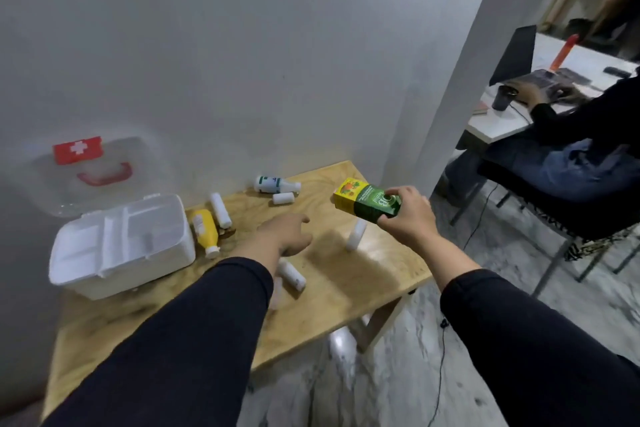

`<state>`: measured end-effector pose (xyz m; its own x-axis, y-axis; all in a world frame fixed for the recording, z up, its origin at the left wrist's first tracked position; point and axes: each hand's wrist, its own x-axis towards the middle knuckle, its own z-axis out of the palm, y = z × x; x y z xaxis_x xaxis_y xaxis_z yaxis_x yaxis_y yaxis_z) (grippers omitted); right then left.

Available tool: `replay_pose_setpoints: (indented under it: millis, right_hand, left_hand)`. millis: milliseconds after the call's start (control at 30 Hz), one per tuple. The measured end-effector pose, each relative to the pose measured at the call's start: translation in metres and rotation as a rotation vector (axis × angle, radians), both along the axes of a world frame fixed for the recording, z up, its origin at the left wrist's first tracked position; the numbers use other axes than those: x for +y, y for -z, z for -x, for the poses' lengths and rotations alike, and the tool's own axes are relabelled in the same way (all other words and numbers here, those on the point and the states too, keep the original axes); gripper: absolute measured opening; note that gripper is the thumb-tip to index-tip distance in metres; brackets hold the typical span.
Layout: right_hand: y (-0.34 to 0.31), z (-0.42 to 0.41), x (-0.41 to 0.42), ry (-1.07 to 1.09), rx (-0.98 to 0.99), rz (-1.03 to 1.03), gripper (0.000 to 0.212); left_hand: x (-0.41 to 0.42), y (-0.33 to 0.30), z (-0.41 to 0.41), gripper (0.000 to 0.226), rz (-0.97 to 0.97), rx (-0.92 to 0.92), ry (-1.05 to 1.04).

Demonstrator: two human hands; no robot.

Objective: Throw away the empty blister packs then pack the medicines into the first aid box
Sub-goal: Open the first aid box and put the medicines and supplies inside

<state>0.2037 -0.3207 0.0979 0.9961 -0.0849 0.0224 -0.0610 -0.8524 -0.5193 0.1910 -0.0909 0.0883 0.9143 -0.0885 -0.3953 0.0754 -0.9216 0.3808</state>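
Note:
The white first aid box [121, 246] stands open at the left of the wooden table [363, 274], its clear lid [93, 170] with a red cross leaning on the wall. My right hand [408, 215] holds a green and yellow medicine carton [367, 203] above the table's right side. My left hand [284, 232] hovers palm down over the table's middle, fingers apart, holding nothing. A yellow bottle [206, 229], a white and green bottle [273, 184] and several white bottles [221, 210] [292, 276] [356, 234] lie on the table. No blister packs show.
A white wall runs behind the table, with a pillar [460, 62] at the right. Beyond it a person [571, 135] sits on a chair at a white desk [502, 128] with a laptop. A cable [443, 340] lies on the marble floor right of the table.

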Motion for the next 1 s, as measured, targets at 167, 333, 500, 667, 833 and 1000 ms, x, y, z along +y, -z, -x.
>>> replay_pose_setpoints:
  millis: [167, 333, 500, 667, 833, 1000]
  right_hand:
    - [-0.011, -0.012, 0.071, -0.213, 0.009, -0.050, 0.054]
    - [-0.016, -0.010, 0.165, -0.439, 0.000, -0.046, 0.057]
    - [-0.018, -0.005, 0.246, -0.610, -0.048, 0.026, 0.055]
    - [-0.026, -0.012, 0.293, -0.681, -0.067, 0.080, 0.054]
    - [-0.034, -0.017, 0.332, -0.750, -0.114, 0.126, 0.054]
    - [-0.038, -0.021, 0.346, -0.767, -0.119, 0.164, 0.054]
  left_hand:
    - [0.060, -0.015, 0.016, 0.053, -0.002, -0.025, -0.152]
    - [0.143, -0.014, 0.044, 0.054, -0.082, -0.104, -0.295]
    - [0.221, 0.000, 0.067, 0.059, -0.184, -0.170, -0.386]
    - [0.275, 0.022, 0.083, 0.074, -0.176, -0.117, -0.408]
    - [0.302, 0.035, 0.090, 0.076, -0.216, -0.017, -0.377]
    - [0.304, 0.046, 0.091, 0.080, -0.218, -0.046, -0.407]
